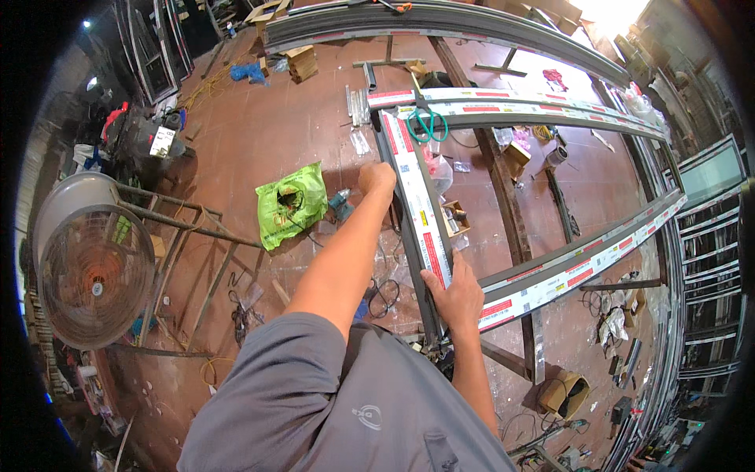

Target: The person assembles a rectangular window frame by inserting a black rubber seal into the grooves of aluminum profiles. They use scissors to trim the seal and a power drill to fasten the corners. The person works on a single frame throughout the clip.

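Note:
A large dark metal frame [417, 200], like one for a window or door, lies before me with white and red protective film along its bars. My right hand [458, 297] grips its near left corner area, thumb on the film and fingers over the bar. My left hand [377, 179] is closed beside the outer edge of the left bar, farther along. Its fingers are curled, and whatever they hold is hidden. Green-handled scissors [427, 124] rest at the far left corner of the frame.
Dark beams [503, 189] run beneath the frame. On the floor to the left are a green bag [292, 206], a power drill [340, 203], and cables. A large fan [96, 275] stands by a metal rack [206, 228]. Long profiles [448, 25] lie stacked at the far side. An open carton [564, 393] sits lower right.

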`<control>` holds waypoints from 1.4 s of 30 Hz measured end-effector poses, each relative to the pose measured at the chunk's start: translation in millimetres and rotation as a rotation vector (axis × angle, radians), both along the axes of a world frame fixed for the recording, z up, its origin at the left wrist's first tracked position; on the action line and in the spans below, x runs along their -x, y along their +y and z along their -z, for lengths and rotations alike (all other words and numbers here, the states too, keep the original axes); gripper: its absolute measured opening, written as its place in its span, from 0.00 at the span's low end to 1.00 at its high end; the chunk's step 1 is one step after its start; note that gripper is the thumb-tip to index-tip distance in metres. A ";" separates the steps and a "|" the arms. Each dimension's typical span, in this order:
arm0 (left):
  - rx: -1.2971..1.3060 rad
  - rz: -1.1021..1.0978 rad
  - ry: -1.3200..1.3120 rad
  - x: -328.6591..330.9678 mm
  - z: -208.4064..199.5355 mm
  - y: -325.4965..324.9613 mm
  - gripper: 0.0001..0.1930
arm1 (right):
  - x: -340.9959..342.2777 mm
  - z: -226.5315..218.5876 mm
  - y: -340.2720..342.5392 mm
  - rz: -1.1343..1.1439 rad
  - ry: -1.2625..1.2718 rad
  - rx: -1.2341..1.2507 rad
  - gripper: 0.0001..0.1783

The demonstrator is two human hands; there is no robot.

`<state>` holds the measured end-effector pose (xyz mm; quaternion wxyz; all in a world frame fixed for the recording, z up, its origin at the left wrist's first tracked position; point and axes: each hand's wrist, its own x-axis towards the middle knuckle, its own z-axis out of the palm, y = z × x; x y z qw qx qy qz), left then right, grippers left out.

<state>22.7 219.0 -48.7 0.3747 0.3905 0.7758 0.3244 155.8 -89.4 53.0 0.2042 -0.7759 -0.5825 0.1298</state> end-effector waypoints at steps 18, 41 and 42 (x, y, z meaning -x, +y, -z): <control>-0.015 -0.083 -0.273 5.7 -21.8 11.6 0.17 | -0.3 -3.7 0.9 0.034 0.002 0.012 0.51; -0.122 -0.071 -0.290 36.0 10.6 125.5 0.24 | 2.8 -8.4 6.8 0.055 0.020 0.016 0.48; -0.134 -0.049 -0.263 36.2 19.0 115.2 0.24 | 3.5 -8.2 7.2 0.045 0.019 0.012 0.48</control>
